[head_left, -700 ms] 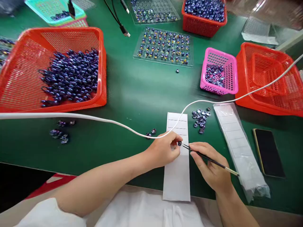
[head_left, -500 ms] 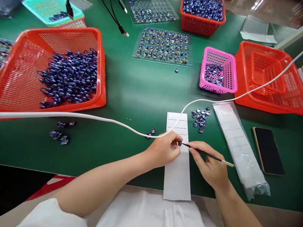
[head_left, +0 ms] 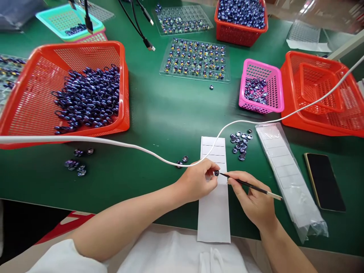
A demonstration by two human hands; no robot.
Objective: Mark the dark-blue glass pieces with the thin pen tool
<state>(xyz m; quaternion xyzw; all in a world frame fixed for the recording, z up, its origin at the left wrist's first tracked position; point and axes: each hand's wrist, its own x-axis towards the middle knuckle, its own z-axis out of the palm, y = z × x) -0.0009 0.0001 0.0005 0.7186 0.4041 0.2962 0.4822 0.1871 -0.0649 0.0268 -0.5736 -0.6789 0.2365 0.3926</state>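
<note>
Between the thumb and fingers of my left hand (head_left: 197, 181) is a small dark shiny round piece (head_left: 216, 173). My right hand (head_left: 254, 199) pinches a thin black tool with a pale end (head_left: 256, 188), like a tweezer or fine brush; its tip meets the small piece. Both hands are over or beside a white ruled paper strip (head_left: 214, 220). Several loose dark round pieces (head_left: 241, 145) lie beyond my right hand, and a few others (head_left: 185, 159) lie just past my left wrist.
A white cable (head_left: 148, 151) crosses over the green table. At left stands a red basket (head_left: 125, 87) of dark looped pieces. Farther back are filled clear trays (head_left: 196, 77) and a pink basket (head_left: 261, 108). A bagged strip pack (head_left: 290, 178) and a phone (head_left: 325, 182) lie at right.
The view has shifted slightly, so the baskets and trays at left and back appear a little lower and farther right. Both hands keep nearly the same pose, the tool tip still at the piece.
</note>
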